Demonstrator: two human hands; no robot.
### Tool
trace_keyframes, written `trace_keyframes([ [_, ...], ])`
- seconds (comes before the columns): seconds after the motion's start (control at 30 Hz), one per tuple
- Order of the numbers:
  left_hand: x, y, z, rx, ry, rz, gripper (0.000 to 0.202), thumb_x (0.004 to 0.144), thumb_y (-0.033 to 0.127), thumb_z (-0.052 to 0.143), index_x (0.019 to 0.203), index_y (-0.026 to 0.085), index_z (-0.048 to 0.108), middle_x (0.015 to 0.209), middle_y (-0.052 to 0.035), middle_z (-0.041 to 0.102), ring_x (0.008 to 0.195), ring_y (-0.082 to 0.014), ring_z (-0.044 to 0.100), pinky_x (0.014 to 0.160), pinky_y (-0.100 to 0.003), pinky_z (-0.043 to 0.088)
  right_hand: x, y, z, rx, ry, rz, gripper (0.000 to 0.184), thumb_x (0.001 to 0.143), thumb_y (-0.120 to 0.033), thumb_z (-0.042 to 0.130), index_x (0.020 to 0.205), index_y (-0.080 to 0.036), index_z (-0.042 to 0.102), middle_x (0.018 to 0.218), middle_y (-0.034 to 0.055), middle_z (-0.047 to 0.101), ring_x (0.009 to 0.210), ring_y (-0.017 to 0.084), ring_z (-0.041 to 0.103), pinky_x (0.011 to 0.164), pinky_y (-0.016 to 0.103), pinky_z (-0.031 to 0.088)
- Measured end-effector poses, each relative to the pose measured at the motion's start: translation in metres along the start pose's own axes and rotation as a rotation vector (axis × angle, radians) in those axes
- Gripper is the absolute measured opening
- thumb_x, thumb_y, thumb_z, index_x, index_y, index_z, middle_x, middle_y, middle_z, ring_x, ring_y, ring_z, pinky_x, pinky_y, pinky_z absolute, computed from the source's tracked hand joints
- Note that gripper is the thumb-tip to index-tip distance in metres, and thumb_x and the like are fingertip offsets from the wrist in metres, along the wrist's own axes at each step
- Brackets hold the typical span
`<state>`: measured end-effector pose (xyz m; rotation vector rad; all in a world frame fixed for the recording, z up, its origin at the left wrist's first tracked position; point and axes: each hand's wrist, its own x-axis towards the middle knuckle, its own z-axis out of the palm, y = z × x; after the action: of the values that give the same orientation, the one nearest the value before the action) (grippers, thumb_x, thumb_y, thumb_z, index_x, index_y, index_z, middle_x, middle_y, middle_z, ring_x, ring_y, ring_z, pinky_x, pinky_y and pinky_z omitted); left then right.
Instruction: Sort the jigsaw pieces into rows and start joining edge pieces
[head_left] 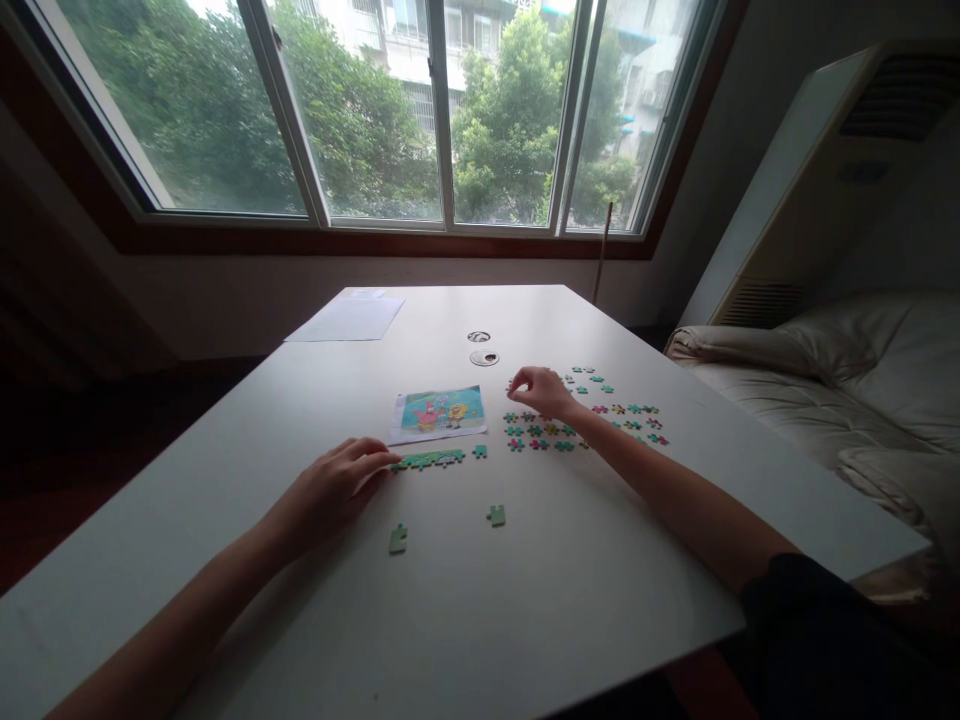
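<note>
My left hand (351, 477) rests on the white table, fingers loosely stretched out. Its fingertips touch the left end of a joined strip of green puzzle pieces (431, 459). A single puzzle piece (480, 452) lies just right of that strip. Over the loose puzzle pieces (536, 431), my right hand (541, 391) has thumb and fingers pinched at a small puzzle piece (509, 384), partly hidden by the fingertips. Above the strip lies a colourful cartoon picture sheet (441, 412). Two more pieces, a left one (398, 539) and a right one (496, 516), lie nearer me.
Several more puzzle pieces (634, 423) spread right of and under my right forearm. White paper (349, 318) lies at the table's far left. Two round discs (484, 358) are set near the middle. A sofa (810, 390) stands right of the table (585, 600); windows are ahead.
</note>
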<state>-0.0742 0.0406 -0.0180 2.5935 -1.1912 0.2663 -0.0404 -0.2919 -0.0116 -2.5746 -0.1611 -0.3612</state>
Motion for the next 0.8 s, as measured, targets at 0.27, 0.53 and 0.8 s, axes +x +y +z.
trace_keyframes([
  [0.27, 0.022, 0.024, -0.008, -0.257, 0.045, -0.026, 0.027, 0.083, 0.032, 0.042, 0.091, 0.019, 0.065, 0.092, -0.0067, 0.064, 0.078, -0.0171, 0.059, 0.069, -0.027, 0.047, -0.032, -0.036, -0.009, 0.3, -0.122, -0.21, 0.016, 0.074, -0.024, 0.057, 0.086, -0.015, 0.063, 0.073, 0.0017, 0.064, 0.061, 0.008, 0.054, 0.057, 0.02, 0.041],
  [0.53, 0.049, 0.063, -0.008, -0.448, 0.015, -0.194, 0.024, 0.078, 0.034, 0.049, 0.077, 0.017, 0.066, 0.066, -0.0007, 0.064, 0.057, -0.0122, 0.053, 0.053, -0.022, 0.042, -0.058, -0.061, -0.005, 0.379, -0.334, -0.367, 0.026, 0.078, -0.021, 0.055, 0.103, -0.019, 0.061, 0.08, 0.0027, 0.066, 0.071, 0.01, 0.057, 0.066, 0.022, 0.043],
  [0.8, 0.049, 0.069, 0.006, -0.587, -0.034, -0.209, 0.026, 0.077, 0.035, 0.051, 0.077, 0.016, 0.067, 0.071, -0.0031, 0.067, 0.063, -0.0145, 0.056, 0.057, -0.024, 0.042, -0.063, -0.068, -0.004, 0.465, -0.355, -0.346, 0.037, 0.074, -0.023, 0.061, 0.11, -0.019, 0.056, 0.076, 0.0014, 0.067, 0.068, 0.01, 0.059, 0.064, 0.021, 0.042],
])
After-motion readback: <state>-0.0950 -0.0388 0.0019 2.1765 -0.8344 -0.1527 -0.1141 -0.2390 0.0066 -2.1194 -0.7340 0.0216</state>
